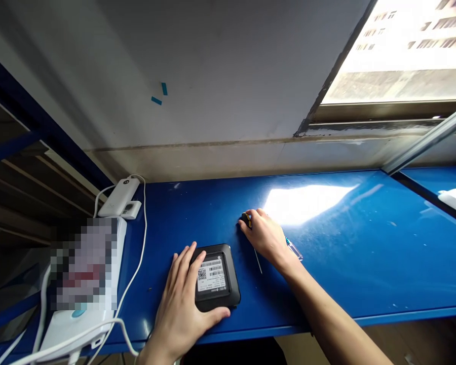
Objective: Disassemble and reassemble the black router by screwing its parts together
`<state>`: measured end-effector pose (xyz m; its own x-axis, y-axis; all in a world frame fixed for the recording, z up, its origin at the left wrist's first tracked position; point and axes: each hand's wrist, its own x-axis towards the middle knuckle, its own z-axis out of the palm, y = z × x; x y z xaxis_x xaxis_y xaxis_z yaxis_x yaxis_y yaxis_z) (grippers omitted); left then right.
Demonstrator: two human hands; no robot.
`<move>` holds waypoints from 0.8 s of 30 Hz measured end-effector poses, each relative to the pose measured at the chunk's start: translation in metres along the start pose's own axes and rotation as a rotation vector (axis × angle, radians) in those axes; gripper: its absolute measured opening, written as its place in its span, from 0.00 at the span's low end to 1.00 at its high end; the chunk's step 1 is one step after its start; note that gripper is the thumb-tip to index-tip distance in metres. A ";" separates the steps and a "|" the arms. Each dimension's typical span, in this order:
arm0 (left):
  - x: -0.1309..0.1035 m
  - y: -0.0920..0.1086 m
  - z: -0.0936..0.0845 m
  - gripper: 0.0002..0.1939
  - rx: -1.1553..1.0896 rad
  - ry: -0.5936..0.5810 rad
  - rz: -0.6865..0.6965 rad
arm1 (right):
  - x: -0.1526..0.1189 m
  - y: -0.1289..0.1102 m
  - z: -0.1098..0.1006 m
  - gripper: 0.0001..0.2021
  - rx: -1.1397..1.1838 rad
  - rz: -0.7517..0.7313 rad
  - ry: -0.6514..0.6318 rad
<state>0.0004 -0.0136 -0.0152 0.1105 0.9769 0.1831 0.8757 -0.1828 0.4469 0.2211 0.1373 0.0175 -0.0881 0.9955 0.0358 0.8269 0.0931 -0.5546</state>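
A black box-shaped electronic device (231, 276) with a white barcode label lies on the blue desk. My left hand (182, 294) rests against its left side, fingers stretched and spread. The index fingertip is over the device's top face, and the thumb is along its near edge. To the right of the device, my right hand (264, 233) is closed around a screwdriver (246, 219) with a black and yellow handle. Its thin metal shaft shows below the hand, pointing towards me. Part of the handle is hidden by the fingers. A second tool with a clear blue handle (294, 249) lies behind my right wrist.
At the left stand a white power strip (123, 195) and a larger white unit (57, 332), partly blurred out, with white cables (144, 228) running along the desk. A wall borders the blue desk (365, 263) at the back. A metal post (429, 137) rises at the right.
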 end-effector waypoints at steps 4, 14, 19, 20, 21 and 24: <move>0.000 -0.002 0.004 0.55 -0.008 0.039 0.013 | 0.004 0.002 -0.004 0.15 0.312 -0.036 0.119; 0.001 -0.005 0.011 0.57 -0.022 0.088 0.037 | -0.003 -0.005 -0.004 0.19 0.819 -0.187 0.383; 0.000 -0.008 0.014 0.56 -0.012 0.087 0.044 | -0.005 -0.008 -0.001 0.19 0.866 -0.242 0.363; 0.000 -0.008 0.014 0.56 -0.006 0.089 0.044 | -0.006 -0.009 -0.001 0.19 0.869 -0.249 0.361; 0.001 -0.009 0.014 0.55 0.001 0.089 0.045 | -0.007 -0.010 0.000 0.19 0.872 -0.255 0.360; 0.001 -0.011 0.015 0.54 0.003 0.096 0.041 | -0.008 -0.012 0.000 0.18 0.884 -0.272 0.368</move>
<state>-0.0017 -0.0088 -0.0332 0.1013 0.9533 0.2846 0.8730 -0.2224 0.4342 0.2121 0.1277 0.0241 0.0883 0.9003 0.4262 0.0802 0.4200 -0.9040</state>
